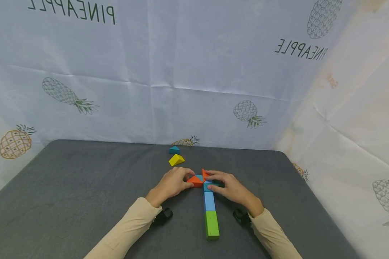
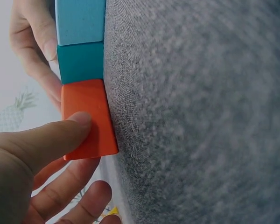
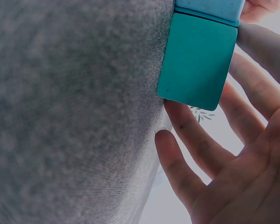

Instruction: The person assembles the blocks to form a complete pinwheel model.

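Note:
My left hand (image 1: 173, 180) pinches an orange triangular block (image 2: 86, 119) between thumb and fingers, at the left of the row's far end. In the left wrist view this block meets a teal block (image 2: 81, 63). My right hand (image 1: 231, 185) holds the far end from the right, thumb at a teal block (image 3: 198, 60) and fingers reaching round its far side. Another orange block (image 1: 205, 175) stands pointed by the right fingertips, partly covered. Toward me the row continues with a light blue block (image 1: 209, 201) and a green block (image 1: 212, 225).
Beyond the hands lie a yellow triangular block (image 1: 176, 159) and a blue triangular block (image 1: 174, 150), near the table's back edge. The dark grey table (image 1: 84, 194) meets a white pineapple-print cloth (image 1: 188, 54) behind. Black wrist straps sit by both sleeves.

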Demonstrator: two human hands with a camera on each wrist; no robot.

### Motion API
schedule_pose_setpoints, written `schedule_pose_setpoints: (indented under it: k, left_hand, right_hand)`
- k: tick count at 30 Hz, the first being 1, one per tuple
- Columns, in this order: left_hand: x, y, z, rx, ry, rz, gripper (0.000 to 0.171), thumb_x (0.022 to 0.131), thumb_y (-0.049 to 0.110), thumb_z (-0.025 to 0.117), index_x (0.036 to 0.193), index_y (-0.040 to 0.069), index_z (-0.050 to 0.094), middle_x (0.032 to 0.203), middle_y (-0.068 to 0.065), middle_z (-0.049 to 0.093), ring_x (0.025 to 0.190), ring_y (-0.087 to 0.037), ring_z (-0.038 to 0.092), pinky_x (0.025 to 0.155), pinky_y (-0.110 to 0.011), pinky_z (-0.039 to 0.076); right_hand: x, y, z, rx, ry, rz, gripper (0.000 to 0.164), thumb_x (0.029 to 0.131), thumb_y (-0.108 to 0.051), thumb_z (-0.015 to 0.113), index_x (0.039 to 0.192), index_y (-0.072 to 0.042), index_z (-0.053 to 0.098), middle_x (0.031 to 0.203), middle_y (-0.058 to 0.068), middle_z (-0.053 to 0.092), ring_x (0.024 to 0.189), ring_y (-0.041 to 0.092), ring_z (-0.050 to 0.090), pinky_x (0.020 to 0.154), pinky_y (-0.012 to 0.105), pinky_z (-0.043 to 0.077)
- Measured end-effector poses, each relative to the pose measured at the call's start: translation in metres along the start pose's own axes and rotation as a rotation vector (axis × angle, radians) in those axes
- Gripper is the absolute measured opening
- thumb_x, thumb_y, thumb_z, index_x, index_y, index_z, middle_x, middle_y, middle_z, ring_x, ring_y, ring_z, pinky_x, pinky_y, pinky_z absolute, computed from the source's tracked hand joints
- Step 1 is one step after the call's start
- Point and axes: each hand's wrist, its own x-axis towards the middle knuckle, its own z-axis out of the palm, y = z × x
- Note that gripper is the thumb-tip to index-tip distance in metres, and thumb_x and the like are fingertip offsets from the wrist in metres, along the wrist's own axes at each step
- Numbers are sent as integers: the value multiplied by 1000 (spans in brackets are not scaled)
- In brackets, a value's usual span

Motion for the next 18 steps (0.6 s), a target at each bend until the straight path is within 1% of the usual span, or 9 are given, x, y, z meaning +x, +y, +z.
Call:
schedule_pose_setpoints:
  k: [10, 18]
  left_hand:
    - [1, 0, 0, 2, -5, 0, 35, 87, 20, 78, 120, 11, 71, 96, -3, 70, 70, -11, 54, 60, -26, 45]
    - [0, -4, 0, -34, -22, 15, 38, 88, 22, 77, 123, 10, 69, 99, -5, 71, 72, -10, 56, 60, -27, 46]
  right_hand:
    - [0, -2, -1, -6, -1, 1, 44, 98, -29, 63, 136, -7, 61, 150, 14, 50, 137, 37, 48, 106, 55, 44]
    - [0, -1, 0, -7, 1, -3, 45, 98, -31, 63, 136, -7, 61, 150, 14, 49, 137, 37, 48, 106, 55, 43]
